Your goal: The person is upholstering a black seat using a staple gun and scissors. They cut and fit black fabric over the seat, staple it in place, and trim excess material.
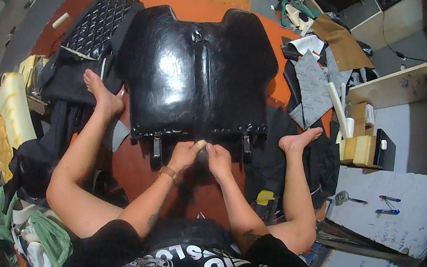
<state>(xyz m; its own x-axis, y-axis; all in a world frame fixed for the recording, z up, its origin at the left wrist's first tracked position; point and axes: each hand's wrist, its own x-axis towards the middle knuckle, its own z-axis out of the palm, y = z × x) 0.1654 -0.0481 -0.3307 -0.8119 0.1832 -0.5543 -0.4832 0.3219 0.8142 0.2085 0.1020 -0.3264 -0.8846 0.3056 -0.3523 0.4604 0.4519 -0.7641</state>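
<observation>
On the floor between my legs lies a glossy black vehicle seat back (198,74), its notched end pointing away from me. Two metal brackets, the left one (156,146) and the right one (246,142), stick out from its near edge. My left hand (186,155), with a band on the wrist, is closed just below the middle of that edge. Close beside it, my right hand (219,159) is closed too, thumb near the left thumb. Whatever the fingers pinch is too small and dark to make out.
Quilted black upholstery (99,26) and yellow foam (14,112) lie at the left. Fabric scraps (315,89) are heaped on the right. Beyond them stands a pale shelf unit (401,87). Foam blocks (358,150), pens (388,211) and a green cloth (51,237) are around me.
</observation>
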